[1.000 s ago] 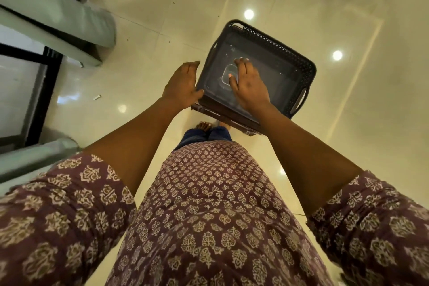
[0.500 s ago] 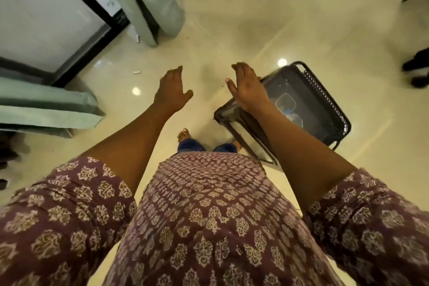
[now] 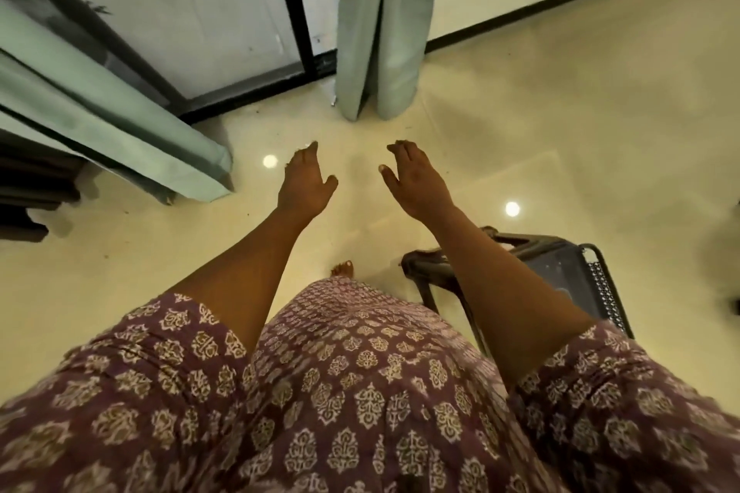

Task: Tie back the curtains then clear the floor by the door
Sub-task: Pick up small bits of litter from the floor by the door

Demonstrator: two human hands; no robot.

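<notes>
The pale green fabric curtain (image 3: 376,24) hangs gathered in long vertical folds beside the black-framed glass door (image 3: 180,12), its hem at the floor, directly ahead of both hands. The right hand (image 3: 416,180) lies slightly nearer it; the left hand (image 3: 304,184) sits toward a second green curtain panel (image 3: 120,124). Both hands are empty, fingers relaxed. The dark plastic basket (image 3: 560,264) stands away from the door, under the right forearm.
</notes>
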